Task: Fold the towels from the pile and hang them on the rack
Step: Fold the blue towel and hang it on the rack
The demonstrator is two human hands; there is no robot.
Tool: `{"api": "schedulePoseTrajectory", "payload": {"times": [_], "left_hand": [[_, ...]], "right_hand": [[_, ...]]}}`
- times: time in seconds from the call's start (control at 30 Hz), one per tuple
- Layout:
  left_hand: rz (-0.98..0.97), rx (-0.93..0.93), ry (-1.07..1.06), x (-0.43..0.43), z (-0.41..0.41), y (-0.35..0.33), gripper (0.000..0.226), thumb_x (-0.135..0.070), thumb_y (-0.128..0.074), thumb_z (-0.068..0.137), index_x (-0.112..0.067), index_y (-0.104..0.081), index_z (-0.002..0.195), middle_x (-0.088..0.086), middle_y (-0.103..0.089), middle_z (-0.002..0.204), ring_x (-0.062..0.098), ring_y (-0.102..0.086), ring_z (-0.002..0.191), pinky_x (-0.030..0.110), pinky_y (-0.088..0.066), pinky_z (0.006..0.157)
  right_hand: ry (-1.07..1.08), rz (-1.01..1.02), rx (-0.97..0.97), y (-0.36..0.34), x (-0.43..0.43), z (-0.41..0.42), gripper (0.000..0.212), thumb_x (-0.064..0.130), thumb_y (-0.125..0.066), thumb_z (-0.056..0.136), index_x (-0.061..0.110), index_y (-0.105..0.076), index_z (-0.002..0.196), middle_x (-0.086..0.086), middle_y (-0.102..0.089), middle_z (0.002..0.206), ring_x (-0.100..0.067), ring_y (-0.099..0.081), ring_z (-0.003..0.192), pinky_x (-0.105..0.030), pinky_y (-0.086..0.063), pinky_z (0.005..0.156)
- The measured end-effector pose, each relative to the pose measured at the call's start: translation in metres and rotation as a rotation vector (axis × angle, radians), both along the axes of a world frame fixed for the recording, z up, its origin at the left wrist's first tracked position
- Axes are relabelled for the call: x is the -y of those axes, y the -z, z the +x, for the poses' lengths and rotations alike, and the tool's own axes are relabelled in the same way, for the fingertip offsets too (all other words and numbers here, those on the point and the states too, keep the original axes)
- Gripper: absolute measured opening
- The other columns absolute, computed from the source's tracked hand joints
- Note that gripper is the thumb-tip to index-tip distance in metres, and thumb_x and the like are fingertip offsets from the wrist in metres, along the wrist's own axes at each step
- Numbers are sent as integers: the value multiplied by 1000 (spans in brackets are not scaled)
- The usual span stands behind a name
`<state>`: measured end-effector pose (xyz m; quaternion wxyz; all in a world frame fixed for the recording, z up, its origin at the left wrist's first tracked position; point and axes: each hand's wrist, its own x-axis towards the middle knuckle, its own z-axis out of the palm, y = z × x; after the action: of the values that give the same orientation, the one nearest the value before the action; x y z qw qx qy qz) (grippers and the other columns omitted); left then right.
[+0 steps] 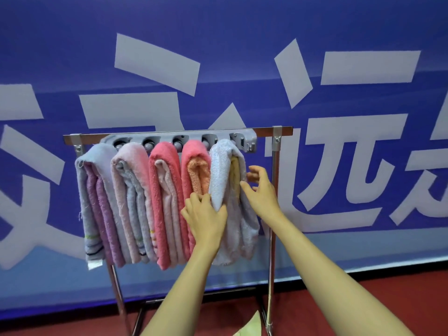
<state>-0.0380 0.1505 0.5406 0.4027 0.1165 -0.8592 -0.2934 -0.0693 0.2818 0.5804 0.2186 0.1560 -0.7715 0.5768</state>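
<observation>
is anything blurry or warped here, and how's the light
Head view: the right hand is slightly smeared at the fingertips, while the towels keep a crisp pile. Head view: the wide-angle bend curves the banner bands and leans the rack posts. Head view: the light is soft and even, with no glare and only faint shadow between the folds.

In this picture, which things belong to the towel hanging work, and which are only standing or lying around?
For the job: rack, white towel, other hung towels, left hand, right hand.
Just around: blue banner, red floor, pale yellow thing at the bottom edge, unclear what.
</observation>
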Motion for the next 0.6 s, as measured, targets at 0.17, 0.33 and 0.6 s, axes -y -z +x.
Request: {"api": "schedulePoseTrajectory", "payload": {"times": [0.17,0.33,0.6], "left_hand": [[22,-98,8,18,18,-5,18,-19,-73,70,-9,-64,81,9,-52,89,33,-51,91,43,-37,80],[-80,-89,20,32,31,-27,18,-15,-69,70,-10,-59,83,11,-62,78,36,-58,80,42,-38,74],[-22,-90,53,33,37,-34,17,-12,-65,70,-13,-58,85,11,-65,74,37,-58,78,44,-41,79]], "right_hand": [[18,19,-20,9,4,-1,46,19,-62,90,20,-40,131,0,-51,129,-12,-49,118,-31,-43,98],[30,37,38,24,17,1,65,23,-66,85,19,-30,139,-5,-45,138,-20,-46,124,-33,-41,99],[235,143,119,24,43,-9,95,35,-72,74,18,-11,144,-16,-44,136,-35,-45,122,-48,-44,95]]}}
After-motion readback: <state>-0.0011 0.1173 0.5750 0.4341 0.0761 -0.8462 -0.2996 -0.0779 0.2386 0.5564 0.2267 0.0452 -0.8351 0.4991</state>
